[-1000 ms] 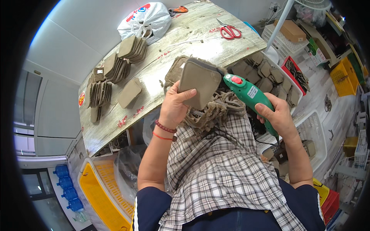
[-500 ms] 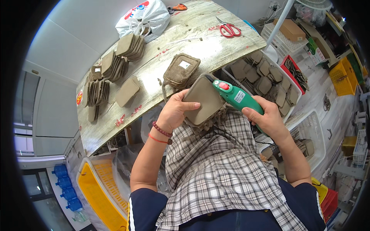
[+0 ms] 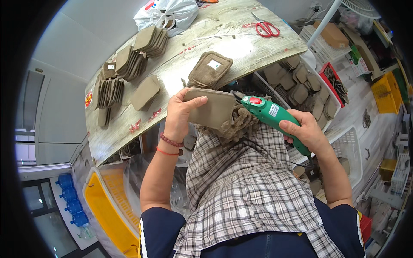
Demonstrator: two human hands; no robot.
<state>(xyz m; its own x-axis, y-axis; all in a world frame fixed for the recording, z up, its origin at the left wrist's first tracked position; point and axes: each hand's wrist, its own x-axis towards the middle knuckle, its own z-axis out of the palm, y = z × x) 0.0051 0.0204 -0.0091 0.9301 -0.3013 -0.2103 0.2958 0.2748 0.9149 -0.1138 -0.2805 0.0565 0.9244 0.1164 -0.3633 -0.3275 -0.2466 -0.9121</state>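
My left hand (image 3: 180, 112) pinches one edge of a brown fabric pad (image 3: 213, 108), its smooth face up and the thumb on top. Shaggy plush fringe (image 3: 241, 122) hangs from the pad's right and lower edges. My right hand (image 3: 306, 131) is wrapped round green electric scissors (image 3: 277, 115) with a red switch. Their tip is at the pad's upper right corner; the fringe partly hides the blades, so contact is unclear. Just beyond the pad, at the table edge, lies a plush-side-up stack of pads (image 3: 210, 74) with a white label.
The table (image 3: 180, 60) holds several pad stacks (image 3: 129, 62), a white plastic bag (image 3: 170, 15) and red-handled scissors (image 3: 267, 29). Right of me are a bin of pads (image 3: 301, 84), a red tray (image 3: 333, 84) and a white basket (image 3: 350, 148). A yellow-lined basket (image 3: 105, 206) stands lower left.
My left hand has moved left and tilted the pad, opening a wider gap from the green scissors. More fringe now hangs loose at its right edge. The view has shifted slightly.
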